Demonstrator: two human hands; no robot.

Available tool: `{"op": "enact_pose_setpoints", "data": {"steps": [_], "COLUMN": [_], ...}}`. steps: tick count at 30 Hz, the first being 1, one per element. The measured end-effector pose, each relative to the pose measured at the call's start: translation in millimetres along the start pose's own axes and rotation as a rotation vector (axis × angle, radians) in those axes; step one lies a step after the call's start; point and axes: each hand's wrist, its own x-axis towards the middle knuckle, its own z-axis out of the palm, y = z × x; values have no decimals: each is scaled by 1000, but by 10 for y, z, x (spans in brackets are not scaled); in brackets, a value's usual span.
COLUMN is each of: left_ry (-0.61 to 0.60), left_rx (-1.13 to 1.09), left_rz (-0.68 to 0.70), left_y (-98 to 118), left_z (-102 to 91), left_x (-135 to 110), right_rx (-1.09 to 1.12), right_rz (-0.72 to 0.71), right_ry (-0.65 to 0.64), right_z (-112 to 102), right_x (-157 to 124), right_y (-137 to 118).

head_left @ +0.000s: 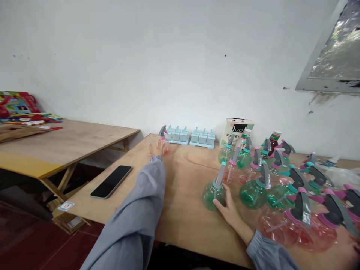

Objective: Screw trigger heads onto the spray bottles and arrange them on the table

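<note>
Head cam: R hand (229, 210) wraps green spray btl (209, 198), upright on bench (185, 215), just L of spray-btl cluster (253, 195). L hand (155, 150) at pink spray btl (165, 147), far end, by ice-pop molds (202, 139). Prob. best: grip round bodies, avoid triggers, keep btls upright. L fingers blurred, can't tell if closed; R fingers partly hidden behind btl; rightmost btls cut off.

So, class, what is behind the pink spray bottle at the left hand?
Behind the pink spray bottle, slightly right, is a light-blue ice-pop mould, with the white wall beyond. The bottle covers the mould's left end, so that part cannot be seen.
</note>
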Motion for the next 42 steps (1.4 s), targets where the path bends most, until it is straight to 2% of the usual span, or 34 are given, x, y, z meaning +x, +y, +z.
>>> {"op": "enact_pose_setpoints", "data": {"steps": [1, 3, 5, 6, 7, 8, 9, 11, 13, 14, 18, 20, 21, 26, 31, 36, 42], "left_ry": [29, 30, -80, -201, -453, -648, -758, -834, -791, -755, -630, -596, -587, -570, -599, -627, -670], "left_rx": [-33, -120, -205, -266, -386, -464, -500, -535, -547, -554, -558, -516, -488, -407, -426, -558, -516], "left_rz": [-17, 40, 136, 217, 354, 455, 508, 525, 480, 454, 371, 350, 345, 405, 473, 533, 504], "left_y": [33, 99, 180, 233, 296, 368, 445, 595, 703, 732, 714, 684, 676, 702, 666, 606, 669], "left_z": [24, 82, 151, 188, 227, 263, 298, 352, 384, 392, 388, 369, 357, 286, 273, 293, 199], "left_x": [-107, -411, -801, -1006, -1201, -1377, -1526, -1724, -1802, -1809, -1776, -1768, -1768, -1765, -1731, -1705, -1700], "right_rx": [14, 27, 22, 20, 24, 33, 43, 30, -51, -109, -302, -376, -410, -485, -483, -482, -465], "right_rz": [3, 3, -17, -34, -51, -71, -92, -147, -229, -279, -474, -502, -491, -354, -297, -303, -329], "right_ry": [-24, -68, -91, -100, -108, -122, -141, -168, -115, -40, 428, 586, 621, 616, 603, 583, 517], "right_z": [23, 77, 147, 187, 227, 265, 295, 313, 255, 199, -80, -164, -181, -109, -43, -40, 0], "right_x": [9, 31, 64, 85, 110, 136, 164, 219, 272, 299, 478, 621, 698, 976, 1006, 963, 833], "right_y": [-15, -44, -68, -78, -85, -91, -95, -108, -137, -159, -258, -252, -223, 77, 290, 363, 317]}}
